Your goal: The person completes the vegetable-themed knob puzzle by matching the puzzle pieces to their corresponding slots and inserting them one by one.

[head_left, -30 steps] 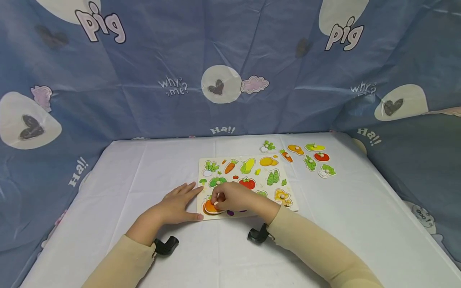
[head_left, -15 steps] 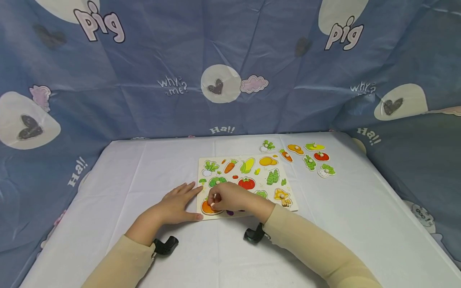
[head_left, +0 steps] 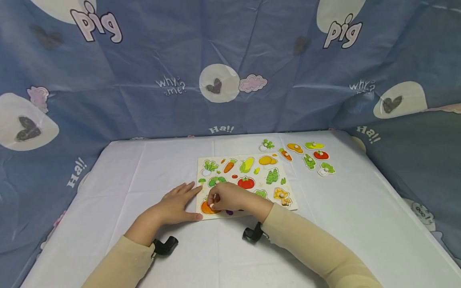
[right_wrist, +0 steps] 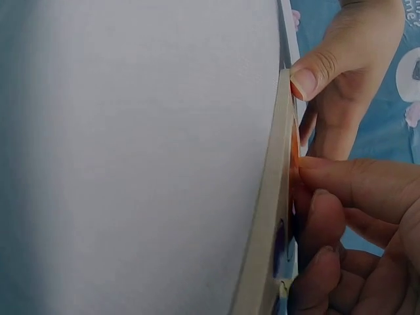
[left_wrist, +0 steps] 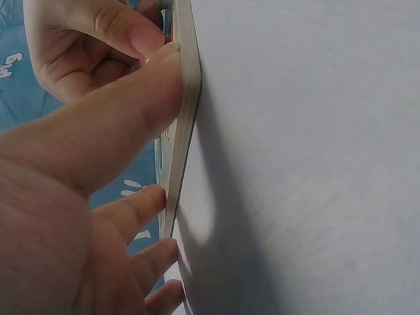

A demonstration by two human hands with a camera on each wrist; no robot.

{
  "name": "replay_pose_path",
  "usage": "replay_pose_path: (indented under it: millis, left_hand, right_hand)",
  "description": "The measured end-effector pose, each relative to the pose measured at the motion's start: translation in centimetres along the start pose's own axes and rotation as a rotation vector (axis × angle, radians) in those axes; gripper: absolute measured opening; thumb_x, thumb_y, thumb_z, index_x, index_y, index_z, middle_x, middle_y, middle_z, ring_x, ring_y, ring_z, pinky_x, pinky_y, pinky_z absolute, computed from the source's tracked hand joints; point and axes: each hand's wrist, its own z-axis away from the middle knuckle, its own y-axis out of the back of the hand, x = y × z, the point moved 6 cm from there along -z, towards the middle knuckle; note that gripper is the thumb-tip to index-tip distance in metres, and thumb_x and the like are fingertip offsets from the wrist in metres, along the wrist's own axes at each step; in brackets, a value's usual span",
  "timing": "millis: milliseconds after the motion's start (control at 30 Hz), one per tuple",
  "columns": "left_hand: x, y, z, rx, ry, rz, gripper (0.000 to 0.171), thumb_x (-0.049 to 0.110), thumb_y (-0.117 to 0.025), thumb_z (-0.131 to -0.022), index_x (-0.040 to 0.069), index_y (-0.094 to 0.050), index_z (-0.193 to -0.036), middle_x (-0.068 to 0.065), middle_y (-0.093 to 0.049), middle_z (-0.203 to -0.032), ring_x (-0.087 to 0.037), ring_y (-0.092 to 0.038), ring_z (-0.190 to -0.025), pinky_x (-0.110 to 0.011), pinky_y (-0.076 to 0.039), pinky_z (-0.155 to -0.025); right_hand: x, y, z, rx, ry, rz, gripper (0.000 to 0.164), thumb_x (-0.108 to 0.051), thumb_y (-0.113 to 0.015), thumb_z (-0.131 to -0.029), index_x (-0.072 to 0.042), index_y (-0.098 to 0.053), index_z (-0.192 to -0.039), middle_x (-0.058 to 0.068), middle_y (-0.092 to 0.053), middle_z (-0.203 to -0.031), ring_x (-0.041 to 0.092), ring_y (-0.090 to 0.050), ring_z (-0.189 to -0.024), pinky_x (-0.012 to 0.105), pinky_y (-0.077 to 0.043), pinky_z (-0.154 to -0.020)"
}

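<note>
From the head, the puzzle board (head_left: pixel 260 176) lies flat on the bench (head_left: pixel 144 172), well short of the far edge. The pumpkin piece (head_left: pixel 206 208) is at the board's near left corner, over its printed place. The right hand (head_left: pixel 230 197) reaches across to it, fingertips bent in to pinch the small pale knob (head_left: pixel 211 206). The left hand (head_left: pixel 178 205) is spread wide, its thumb on the board's near left corner and its fingertips along the left edge. Loose pieces (head_left: pixel 309 161) lie scattered toward the bench's far right corner.

From the left wrist, the left thumb rests on the board's rim and the other fingers stand apart; the pumpkin is mostly hidden.

From the right wrist, the right thumb and fingers close in beside a sliver of orange at the board's face. The knob is covered, and I cannot tell whether the piece sits fully down.

The pumpkin should be light, thin and stiff, probably wood, neither soft nor fragile. The knob looks the best hold; the rim would likely be awkward to get under. The board also looks light enough to slide if not steadied.
</note>
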Motion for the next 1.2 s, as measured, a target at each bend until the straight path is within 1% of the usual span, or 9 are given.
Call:
replay_pose_path:
  millis: [233,467,667,900,1067,1200]
  left_hand:
    - [0.0,0.0,0.1,0.001,0.001,0.004,0.096,0.061,-0.073,-0.082,0.015,-0.035,-0.157,-0.019,-0.022,-0.164,-0.046,-0.017,-0.148,-0.069,-0.017,-0.114]
    - [-0.1,-0.2,0.0,0.005,0.004,0.000,0.096,0.062,-0.073,-0.081,0.015,-0.036,-0.157,-0.018,-0.022,-0.164,-0.046,-0.017,-0.149,-0.069,-0.017,-0.114]
    - [-0.2,-0.2,0.0,0.004,0.008,-0.003,0.096,0.062,-0.073,-0.081,0.015,-0.035,-0.157,-0.018,-0.022,-0.164,-0.046,-0.016,-0.148,-0.069,-0.016,-0.114]
    - [-0.3,-0.2,-0.1,0.012,0.014,-0.009,0.096,0.062,-0.073,-0.081,0.017,-0.036,-0.157,-0.017,-0.022,-0.164,-0.045,-0.017,-0.149,-0.070,-0.016,-0.113]
    - [-0.2,-0.2,-0.1,0.017,0.014,-0.007,0.095,0.061,-0.074,-0.080,0.016,-0.037,-0.156,-0.017,-0.024,-0.164,-0.045,-0.018,-0.148,-0.069,-0.017,-0.114]
    - [-0.1,-0.2,0.0,0.022,0.009,-0.001,0.096,0.060,-0.075,-0.080,0.016,-0.037,-0.156,-0.018,-0.024,-0.163,-0.045,-0.018,-0.148,-0.069,-0.017,-0.114]
  right_hand:
    - [0.0,0.0,0.0,-0.018,-0.019,-0.018,0.008,-0.010,-0.076,-0.090,-0.017,-0.071,-0.088,-0.007,-0.063,-0.074,0.007,-0.056,-0.060,0.020,-0.047,-0.057]
    - [0.1,0.0,0.0,-0.027,-0.017,-0.008,0.010,-0.012,-0.078,-0.088,-0.019,-0.070,-0.090,-0.008,-0.063,-0.076,0.007,-0.055,-0.066,0.020,-0.047,-0.061]
    - [0.4,0.4,0.2,-0.020,-0.022,-0.011,0.010,-0.015,-0.078,-0.088,-0.021,-0.071,-0.093,-0.011,-0.065,-0.081,0.007,-0.059,-0.070,0.021,-0.050,-0.065]
    - [0.4,2.4,1.4,0.014,0.003,-0.008,0.009,-0.017,-0.076,-0.090,-0.020,-0.072,-0.097,-0.008,-0.065,-0.082,0.010,-0.060,-0.073,0.025,-0.051,-0.068]
    - [0.8,4.6,3.2,0.062,-0.008,-0.020,0.011,-0.016,-0.075,-0.091,-0.015,-0.072,-0.102,-0.005,-0.063,-0.082,0.014,-0.058,-0.073,0.028,-0.050,-0.065]
    - [1.4,6.5,5.0,0.116,-0.025,-0.037,0.011,-0.015,-0.075,-0.091,-0.012,-0.072,-0.101,-0.004,-0.062,-0.082,0.015,-0.057,-0.074,0.028,-0.049,-0.067]
